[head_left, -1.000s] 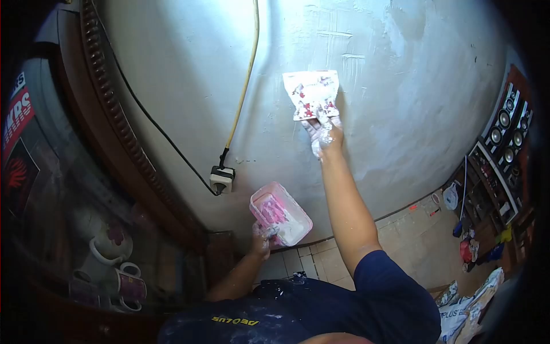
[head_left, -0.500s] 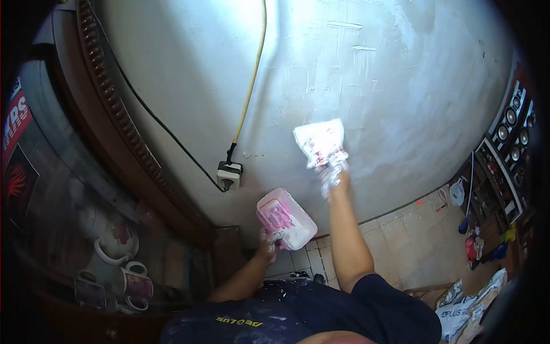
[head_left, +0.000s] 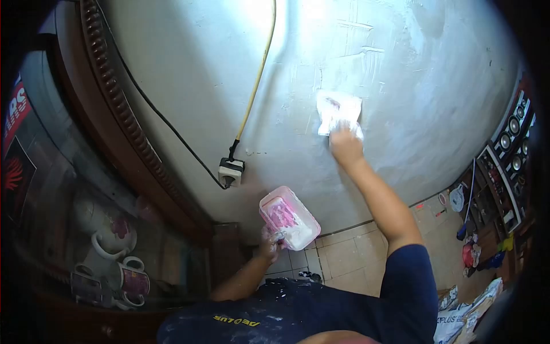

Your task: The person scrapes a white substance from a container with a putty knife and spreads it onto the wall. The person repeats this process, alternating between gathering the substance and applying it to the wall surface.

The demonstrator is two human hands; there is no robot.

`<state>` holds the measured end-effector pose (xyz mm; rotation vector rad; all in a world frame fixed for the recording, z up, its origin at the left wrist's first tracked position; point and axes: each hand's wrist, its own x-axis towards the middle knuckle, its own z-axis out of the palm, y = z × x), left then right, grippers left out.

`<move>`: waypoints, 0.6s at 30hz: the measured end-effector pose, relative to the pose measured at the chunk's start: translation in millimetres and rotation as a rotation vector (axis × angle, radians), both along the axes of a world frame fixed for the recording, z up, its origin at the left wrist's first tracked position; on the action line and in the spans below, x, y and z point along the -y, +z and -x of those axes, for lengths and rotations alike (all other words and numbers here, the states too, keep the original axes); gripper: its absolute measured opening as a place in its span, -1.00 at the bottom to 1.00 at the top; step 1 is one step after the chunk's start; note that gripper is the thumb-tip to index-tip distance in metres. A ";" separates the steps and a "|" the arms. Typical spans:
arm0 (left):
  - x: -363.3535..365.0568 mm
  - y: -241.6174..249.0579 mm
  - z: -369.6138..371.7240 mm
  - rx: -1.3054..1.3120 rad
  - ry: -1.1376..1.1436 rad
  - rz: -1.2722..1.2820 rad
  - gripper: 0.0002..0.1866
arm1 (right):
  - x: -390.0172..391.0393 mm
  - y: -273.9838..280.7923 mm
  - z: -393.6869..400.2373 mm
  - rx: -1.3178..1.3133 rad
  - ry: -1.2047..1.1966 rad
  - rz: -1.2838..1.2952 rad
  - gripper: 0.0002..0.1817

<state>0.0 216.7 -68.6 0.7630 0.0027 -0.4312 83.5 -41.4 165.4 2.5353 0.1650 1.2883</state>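
Note:
My right hand [head_left: 346,149] is closed on a flat, white, putty-smeared spreader [head_left: 339,108], whose blade lies against or very near the pale wall [head_left: 195,74]. White paste streaks and ridges mark the wall above it. Lower down, my left hand [head_left: 269,243] grips the near-left side of a pink-white plastic tub [head_left: 307,211], tilted so its inside shows. White paste [head_left: 299,234] coats the tub, along with a pink, paste-smeared patch whose nature I cannot make out. The fingers under the tub are hidden.
A socket box [head_left: 231,172] with a yellow cable [head_left: 258,83] and a black cable hangs on the wall. At left stands a wooden glass-front cabinet [head_left: 137,132] with mugs inside. Speakers [head_left: 514,126] and a shelf stand right, above floor tiles [head_left: 349,252]. Bags [head_left: 458,315] lie lower right.
My right hand and the spreader have moved up and to the right along the wall, and the wrist has turned. The tub in my left hand has stayed nearly in place.

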 end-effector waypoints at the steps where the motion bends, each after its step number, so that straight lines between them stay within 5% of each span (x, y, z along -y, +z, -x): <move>1: -1.6 -6.0 -3.5 0.035 -0.018 -0.063 -0.46 | -12.8 -8.8 11.6 -0.248 -0.060 -0.155 -0.85; 6: -3.8 -5.3 5.6 -0.006 -0.033 -0.200 -0.48 | -13.4 -66.9 54.6 -0.353 0.034 -0.215 -0.85; 9: -4.4 0.6 2.6 0.012 -0.115 -0.147 -0.50 | -23.9 -9.1 84.5 -0.328 -0.014 -0.301 -0.85; 13: 4.0 -2.4 0.0 0.043 -0.057 -0.116 -0.48 | -20.8 96.0 91.8 0.310 0.042 -0.158 -0.89; 16: 4.3 -3.5 -0.4 0.029 -0.078 -0.092 -0.47 | -15.6 132.9 56.5 0.361 -0.004 -0.169 -0.89; 18: 0.9 -9.8 -1.0 -0.002 -0.082 -0.182 -0.46 | -11.1 108.4 21.0 0.097 -0.093 -0.053 -0.93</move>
